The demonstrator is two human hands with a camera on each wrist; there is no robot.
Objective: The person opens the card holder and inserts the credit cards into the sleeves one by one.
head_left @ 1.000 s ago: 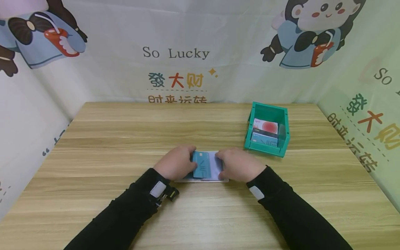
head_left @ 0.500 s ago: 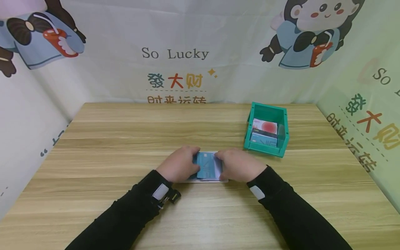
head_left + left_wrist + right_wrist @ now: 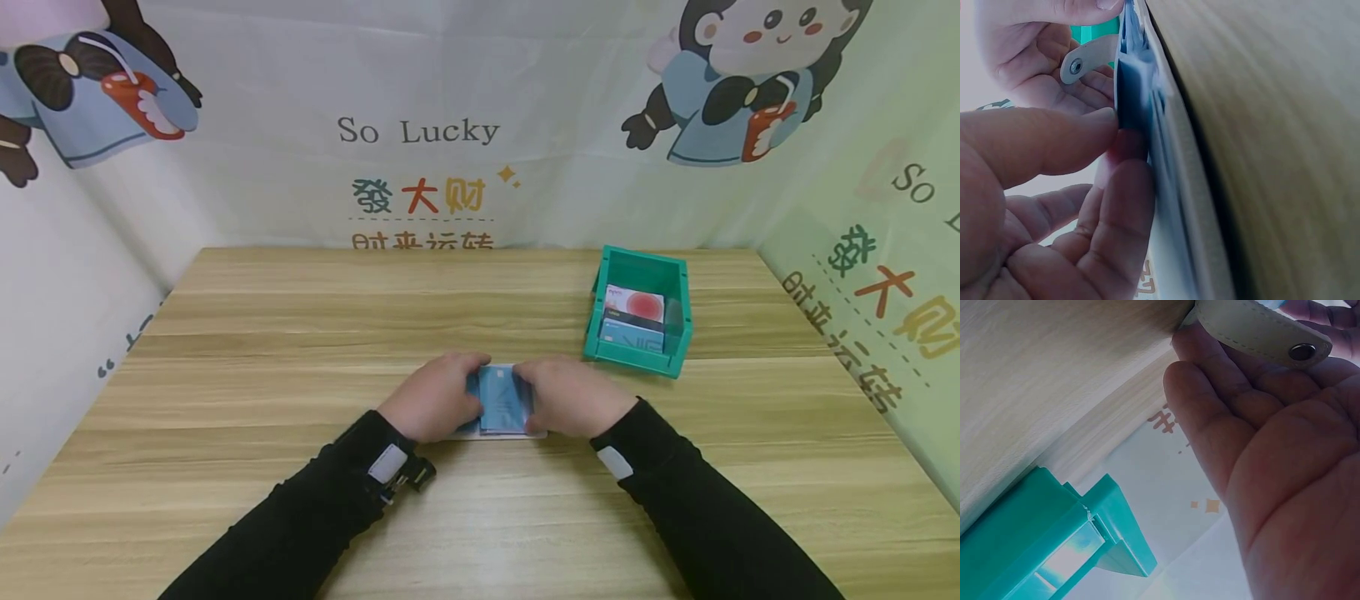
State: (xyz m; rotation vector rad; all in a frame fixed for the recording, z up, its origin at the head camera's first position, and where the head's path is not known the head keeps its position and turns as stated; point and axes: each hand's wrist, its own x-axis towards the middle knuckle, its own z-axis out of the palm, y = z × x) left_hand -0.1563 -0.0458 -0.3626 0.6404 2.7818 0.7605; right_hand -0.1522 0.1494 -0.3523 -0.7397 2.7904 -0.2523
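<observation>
On the table lies a card holder [image 3: 461,435] with clear pockets, pale cover edges and a snap strap [image 3: 1090,57]. A blue card [image 3: 501,400] sits upright over its right half, its right part inside a clear pocket. My left hand [image 3: 435,398] pinches the blue card's left edge between thumb and fingers. With thumb and fingertips, my right hand [image 3: 573,396] grips the right side of the card holder. In the right wrist view the strap [image 3: 1266,337] with its metal snap lies across that hand's fingers. The card's far right edge is hidden.
A green bin [image 3: 637,360] stands at the back right, close beyond my right hand. Several cards [image 3: 633,318] lie in it, one with a red circle. Printed fabric walls [image 3: 420,75] rise behind the wooden table [image 3: 300,300] and along its sides.
My left hand has shifted slightly right, and the blue card has slid right with it, deeper into the pocket. The right hand has stayed at the card holder's right side.
</observation>
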